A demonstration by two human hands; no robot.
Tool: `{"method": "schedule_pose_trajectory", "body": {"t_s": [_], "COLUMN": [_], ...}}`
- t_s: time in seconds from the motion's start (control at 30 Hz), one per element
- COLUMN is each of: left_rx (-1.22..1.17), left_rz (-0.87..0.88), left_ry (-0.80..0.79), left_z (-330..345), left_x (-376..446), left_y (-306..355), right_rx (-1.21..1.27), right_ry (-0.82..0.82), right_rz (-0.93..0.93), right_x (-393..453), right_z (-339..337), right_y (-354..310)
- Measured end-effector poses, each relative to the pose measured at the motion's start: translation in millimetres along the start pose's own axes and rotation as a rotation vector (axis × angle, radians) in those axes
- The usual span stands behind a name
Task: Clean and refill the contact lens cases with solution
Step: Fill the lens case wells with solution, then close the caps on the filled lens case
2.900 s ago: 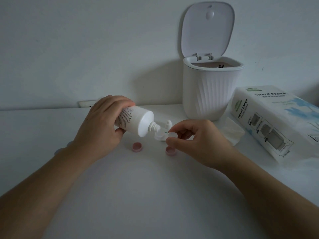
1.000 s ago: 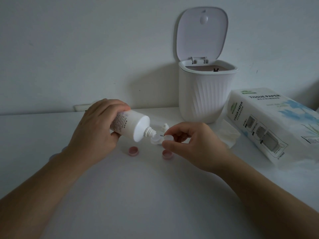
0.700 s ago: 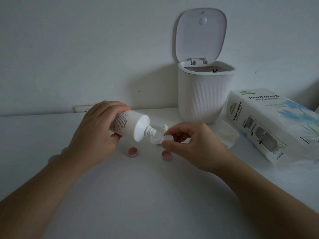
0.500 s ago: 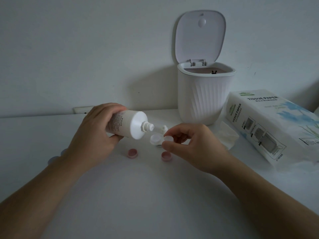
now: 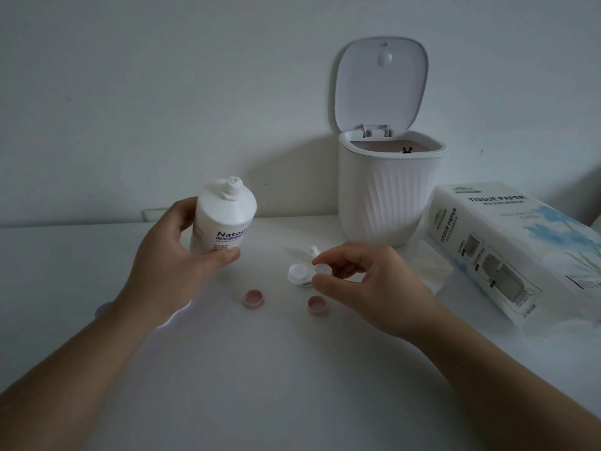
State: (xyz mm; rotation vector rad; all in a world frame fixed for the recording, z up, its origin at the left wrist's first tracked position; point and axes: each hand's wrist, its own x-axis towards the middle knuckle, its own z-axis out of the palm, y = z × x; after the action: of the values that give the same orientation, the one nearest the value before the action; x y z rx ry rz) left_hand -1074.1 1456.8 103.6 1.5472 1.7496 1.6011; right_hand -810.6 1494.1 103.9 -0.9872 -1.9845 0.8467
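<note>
My left hand grips the white solution bottle, held upright above the table with its uncapped nozzle pointing up. A white contact lens case with two open wells is pinched at its right well by my right hand, thumb and forefinger on it. Two pink screw caps lie on the table in front: one cap on the left, the other cap just below the case. The bottle's small white cap lies behind the case.
A white ribbed bin with its lid up stands at the back by the wall. A tissue paper pack lies at the right, with a loose tissue beside it. Something bluish peeks out by my left wrist.
My left hand has lifted the bottle away from the case and turned it upright, nozzle up. My right hand keeps its hold on the case.
</note>
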Motion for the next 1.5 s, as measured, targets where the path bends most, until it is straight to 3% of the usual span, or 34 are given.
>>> {"method": "schedule_pose_trajectory", "body": {"t_s": [0.23,0.63,0.77,0.87,0.97,1.03,1.13,1.2,1.33,1.5], "left_rx": [-0.219,-0.212,-0.164,-0.074,0.060,0.110,0.117,0.121,0.146,0.116], "left_rz": [-0.188,-0.288,-0.175,-0.096,0.191,0.405,0.635,0.674,0.466,0.288], "left_ry": [0.004,0.027,0.071,0.216,0.372,0.386,0.243,0.075,-0.296,-0.433], "left_z": [-2.0,-1.2,1.1,0.7,-4.5,-4.6,3.9,11.4,21.0,25.1], "left_x": [4.9,5.9,1.2,-4.2,-9.7,-14.6,-22.7,-26.3,-30.7,-32.3], "left_y": [-4.6,-4.9,2.5,11.7,16.0,21.1,26.1,26.6,19.0,11.5], "right_rx": [-0.001,-0.008,-0.009,-0.021,-0.023,-0.024,-0.028,-0.024,-0.004,-0.009], "right_ry": [-0.005,-0.025,-0.027,-0.032,-0.029,-0.038,-0.044,-0.044,-0.067,-0.112], "right_rz": [-0.018,-0.043,-0.045,-0.042,-0.037,-0.039,-0.043,-0.049,-0.077,-0.082], "right_x": [0.0,0.2,0.2,0.1,-0.2,-0.2,-0.5,-0.6,-0.7,-1.4], "right_z": [0.3,0.0,-0.8,-1.0,-1.3,-0.9,-0.7,-1.3,-1.9,-1.8], "right_y": [1.1,3.1,3.2,2.6,2.5,2.1,1.7,1.5,1.1,1.8]}}
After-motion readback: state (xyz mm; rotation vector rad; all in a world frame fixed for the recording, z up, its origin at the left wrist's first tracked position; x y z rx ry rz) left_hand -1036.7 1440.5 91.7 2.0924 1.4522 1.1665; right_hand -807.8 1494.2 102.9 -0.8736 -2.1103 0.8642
